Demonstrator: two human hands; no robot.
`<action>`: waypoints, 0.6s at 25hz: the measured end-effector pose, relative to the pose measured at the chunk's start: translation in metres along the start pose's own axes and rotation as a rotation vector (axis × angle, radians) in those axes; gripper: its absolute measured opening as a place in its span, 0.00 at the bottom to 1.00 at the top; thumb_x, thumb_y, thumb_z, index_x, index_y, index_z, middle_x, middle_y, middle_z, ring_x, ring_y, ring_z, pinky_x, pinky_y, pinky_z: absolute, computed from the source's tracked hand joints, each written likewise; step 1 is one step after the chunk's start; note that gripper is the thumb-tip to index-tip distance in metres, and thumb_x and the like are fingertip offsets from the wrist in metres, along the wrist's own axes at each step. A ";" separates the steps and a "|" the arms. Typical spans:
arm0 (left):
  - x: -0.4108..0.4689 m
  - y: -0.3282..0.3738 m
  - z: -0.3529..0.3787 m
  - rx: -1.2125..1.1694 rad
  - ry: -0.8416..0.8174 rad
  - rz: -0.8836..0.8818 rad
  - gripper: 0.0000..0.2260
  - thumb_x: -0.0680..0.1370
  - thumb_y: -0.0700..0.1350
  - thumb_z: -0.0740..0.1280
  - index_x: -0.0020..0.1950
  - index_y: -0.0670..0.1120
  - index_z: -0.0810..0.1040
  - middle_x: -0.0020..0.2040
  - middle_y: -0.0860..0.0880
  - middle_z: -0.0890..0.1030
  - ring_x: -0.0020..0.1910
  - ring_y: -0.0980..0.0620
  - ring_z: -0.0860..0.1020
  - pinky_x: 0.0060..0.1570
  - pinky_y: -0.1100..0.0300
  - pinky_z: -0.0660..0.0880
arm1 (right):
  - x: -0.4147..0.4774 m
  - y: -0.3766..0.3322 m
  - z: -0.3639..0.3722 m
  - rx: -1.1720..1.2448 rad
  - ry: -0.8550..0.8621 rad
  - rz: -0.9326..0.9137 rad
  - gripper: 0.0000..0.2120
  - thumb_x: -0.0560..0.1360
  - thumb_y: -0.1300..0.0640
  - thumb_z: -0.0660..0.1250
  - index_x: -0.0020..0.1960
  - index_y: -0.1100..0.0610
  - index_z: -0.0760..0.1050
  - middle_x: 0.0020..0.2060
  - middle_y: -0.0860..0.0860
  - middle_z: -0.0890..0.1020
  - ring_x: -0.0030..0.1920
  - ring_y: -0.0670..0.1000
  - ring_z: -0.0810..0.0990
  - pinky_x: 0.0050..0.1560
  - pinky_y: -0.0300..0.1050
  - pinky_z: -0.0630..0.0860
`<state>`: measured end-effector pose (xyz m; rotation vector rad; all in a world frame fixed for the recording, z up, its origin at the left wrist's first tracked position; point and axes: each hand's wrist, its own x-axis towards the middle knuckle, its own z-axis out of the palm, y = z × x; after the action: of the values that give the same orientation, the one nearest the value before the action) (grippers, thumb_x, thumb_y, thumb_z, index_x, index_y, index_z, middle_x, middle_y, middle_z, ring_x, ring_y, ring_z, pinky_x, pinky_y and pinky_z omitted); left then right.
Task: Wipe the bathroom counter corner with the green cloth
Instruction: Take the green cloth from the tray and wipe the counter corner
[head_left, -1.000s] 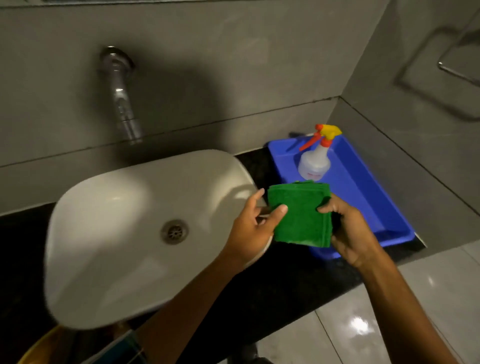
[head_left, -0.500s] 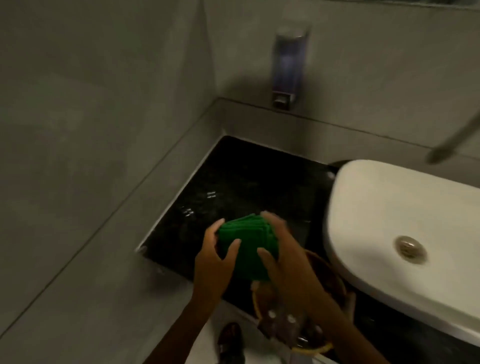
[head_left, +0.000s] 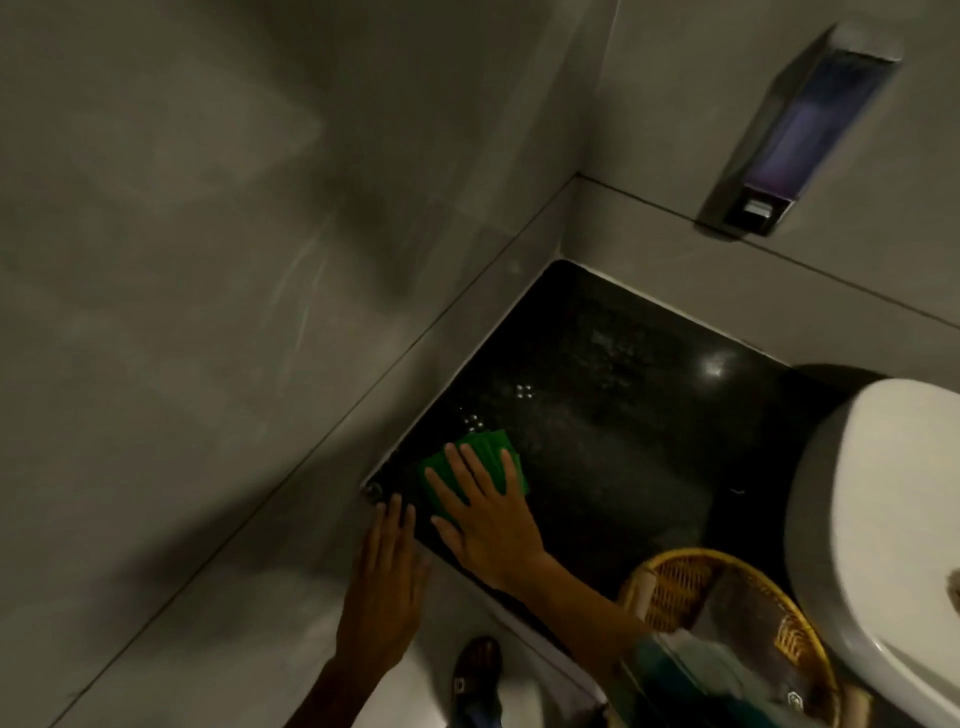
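The folded green cloth (head_left: 483, 462) lies flat on the black counter (head_left: 613, 415), near its front left corner beside the grey wall. My right hand (head_left: 483, 519) presses down on the cloth with fingers spread, covering its near half. My left hand (head_left: 387, 577) is flat and open, holding nothing, its fingertips at the counter's front left edge just left of the cloth. The counter's far corner is bare and dark, with a few light glints.
A white basin (head_left: 872, 519) stands at the right. A wicker basket (head_left: 727, 623) with bottles sits at the counter's front right. A soap dispenser (head_left: 800, 130) hangs on the back wall. Grey tiled walls (head_left: 260, 260) close the corner. A shoe (head_left: 475, 670) shows below.
The cloth went from being held in both hands above the counter to lying flat on it under my right hand. My left hand let go and moved to the counter edge.
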<state>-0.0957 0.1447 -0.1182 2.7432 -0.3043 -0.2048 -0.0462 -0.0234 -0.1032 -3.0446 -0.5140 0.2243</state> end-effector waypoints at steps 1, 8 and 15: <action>0.001 -0.001 0.002 0.003 0.004 -0.001 0.30 0.80 0.59 0.40 0.76 0.42 0.53 0.77 0.43 0.55 0.76 0.45 0.53 0.72 0.60 0.41 | 0.013 0.005 -0.002 -0.030 -0.003 -0.047 0.26 0.79 0.41 0.50 0.75 0.47 0.60 0.77 0.54 0.62 0.77 0.56 0.56 0.72 0.67 0.44; 0.012 0.008 0.004 0.011 0.015 0.050 0.29 0.79 0.58 0.50 0.75 0.42 0.55 0.76 0.42 0.59 0.76 0.49 0.52 0.73 0.53 0.49 | 0.070 0.098 -0.013 -0.025 0.060 0.219 0.26 0.79 0.41 0.49 0.76 0.43 0.57 0.78 0.52 0.59 0.78 0.56 0.54 0.71 0.72 0.43; 0.078 0.061 0.012 0.043 -0.047 0.250 0.26 0.81 0.57 0.45 0.76 0.49 0.45 0.79 0.48 0.47 0.77 0.52 0.42 0.77 0.51 0.44 | 0.032 0.208 -0.001 0.272 0.082 0.825 0.27 0.79 0.40 0.46 0.77 0.41 0.47 0.79 0.52 0.47 0.78 0.56 0.43 0.70 0.74 0.41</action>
<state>-0.0333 0.0664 -0.1143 2.7126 -0.6662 -0.1978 0.0514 -0.2096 -0.1207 -2.7845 0.7348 0.1677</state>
